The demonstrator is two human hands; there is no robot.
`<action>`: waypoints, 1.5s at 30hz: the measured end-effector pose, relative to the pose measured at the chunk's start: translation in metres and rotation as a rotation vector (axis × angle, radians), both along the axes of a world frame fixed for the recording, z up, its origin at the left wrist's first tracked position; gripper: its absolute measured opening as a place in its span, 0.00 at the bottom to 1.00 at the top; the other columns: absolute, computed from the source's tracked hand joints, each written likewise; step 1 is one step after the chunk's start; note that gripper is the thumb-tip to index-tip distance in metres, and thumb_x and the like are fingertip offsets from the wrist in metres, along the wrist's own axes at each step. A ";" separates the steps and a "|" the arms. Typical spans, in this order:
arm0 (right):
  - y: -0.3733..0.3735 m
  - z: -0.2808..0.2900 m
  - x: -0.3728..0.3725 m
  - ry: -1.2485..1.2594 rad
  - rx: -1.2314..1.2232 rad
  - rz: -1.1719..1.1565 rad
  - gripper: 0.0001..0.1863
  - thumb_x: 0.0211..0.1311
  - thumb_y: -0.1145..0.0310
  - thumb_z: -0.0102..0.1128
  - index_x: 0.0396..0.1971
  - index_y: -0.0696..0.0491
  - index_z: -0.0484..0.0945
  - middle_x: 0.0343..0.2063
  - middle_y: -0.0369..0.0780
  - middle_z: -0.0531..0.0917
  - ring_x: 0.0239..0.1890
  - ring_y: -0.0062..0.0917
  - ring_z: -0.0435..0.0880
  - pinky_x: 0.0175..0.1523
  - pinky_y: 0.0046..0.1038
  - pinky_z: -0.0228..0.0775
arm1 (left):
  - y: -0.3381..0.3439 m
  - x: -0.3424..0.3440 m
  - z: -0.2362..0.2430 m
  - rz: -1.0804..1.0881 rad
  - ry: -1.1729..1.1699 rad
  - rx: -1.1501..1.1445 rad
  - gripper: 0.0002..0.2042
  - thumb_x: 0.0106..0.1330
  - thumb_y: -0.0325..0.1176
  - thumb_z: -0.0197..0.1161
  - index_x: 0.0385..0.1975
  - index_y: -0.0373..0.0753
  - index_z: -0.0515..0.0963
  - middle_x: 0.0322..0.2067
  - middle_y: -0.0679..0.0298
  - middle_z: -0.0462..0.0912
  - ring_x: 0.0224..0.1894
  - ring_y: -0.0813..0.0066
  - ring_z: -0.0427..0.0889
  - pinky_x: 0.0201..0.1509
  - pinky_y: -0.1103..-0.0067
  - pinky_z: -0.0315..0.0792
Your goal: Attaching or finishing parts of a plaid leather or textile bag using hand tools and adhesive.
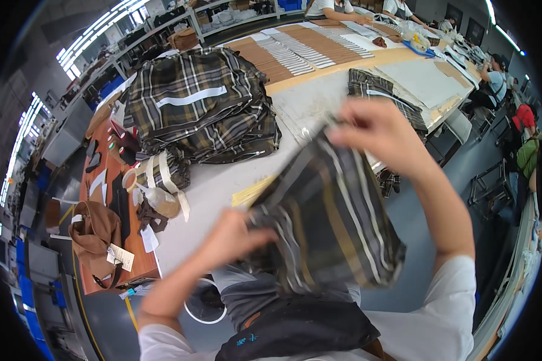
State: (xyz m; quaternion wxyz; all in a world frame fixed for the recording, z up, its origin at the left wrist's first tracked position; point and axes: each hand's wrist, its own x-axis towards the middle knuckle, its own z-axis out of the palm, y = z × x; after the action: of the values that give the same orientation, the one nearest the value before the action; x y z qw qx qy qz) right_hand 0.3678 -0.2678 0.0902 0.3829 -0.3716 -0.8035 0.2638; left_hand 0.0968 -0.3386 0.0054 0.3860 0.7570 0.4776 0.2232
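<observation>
A dark plaid fabric piece (331,210) with white and mustard stripes hangs between my hands, over the table's near edge and above my lap. My left hand (238,237) pinches its left edge. Higher and to the right, my right hand (373,129) grips the upper corner between thumb and fingers. The piece is slightly smeared by motion. A tall pile of the same plaid fabric (193,108) lies beyond my left hand, with a white paper strip on top. Past my right hand lies a smaller plaid stack (388,99), partly hidden by that hand.
Yellow strips (253,191) lie near my left hand. On the left stand a squeeze bottle (159,200), thread spools (123,144) and a brown cloth bag (96,240) with a tag. Striped and brown panels (307,48) cover the far table, where other people work.
</observation>
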 end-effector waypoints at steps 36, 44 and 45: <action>0.333 -0.177 0.144 -0.591 -0.037 -0.949 0.10 0.48 0.71 0.50 0.29 0.57 0.78 0.34 0.50 0.80 0.40 0.42 0.79 0.43 0.38 0.72 | 0.334 -0.118 -0.003 0.579 1.213 0.522 0.32 0.58 0.57 0.50 0.58 0.44 0.60 0.64 0.60 0.50 0.66 0.53 0.45 0.57 0.40 0.39; 0.218 -0.038 0.223 0.114 0.707 -1.090 0.12 0.55 0.64 0.54 0.32 0.58 0.77 0.24 0.48 0.81 0.30 0.37 0.81 0.35 0.31 0.70 | 0.276 -0.042 0.035 0.304 0.614 1.127 0.14 0.56 0.26 0.57 0.44 0.35 0.72 0.43 0.55 0.73 0.48 0.60 0.70 0.53 0.73 0.61; 0.185 -0.020 0.217 0.144 0.749 -0.991 0.11 0.56 0.65 0.54 0.32 0.58 0.77 0.24 0.44 0.81 0.29 0.31 0.81 0.34 0.28 0.70 | 0.259 -0.007 0.039 0.222 0.411 1.057 0.12 0.56 0.26 0.57 0.41 0.34 0.73 0.40 0.55 0.74 0.46 0.62 0.72 0.51 0.74 0.64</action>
State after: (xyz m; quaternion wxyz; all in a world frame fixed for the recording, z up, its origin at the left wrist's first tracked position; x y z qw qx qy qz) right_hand 0.5852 -0.0827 0.0702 0.6172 -0.5220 -0.5460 -0.2201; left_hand 0.0896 -0.0797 0.0442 -0.1710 0.8201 0.4433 0.3190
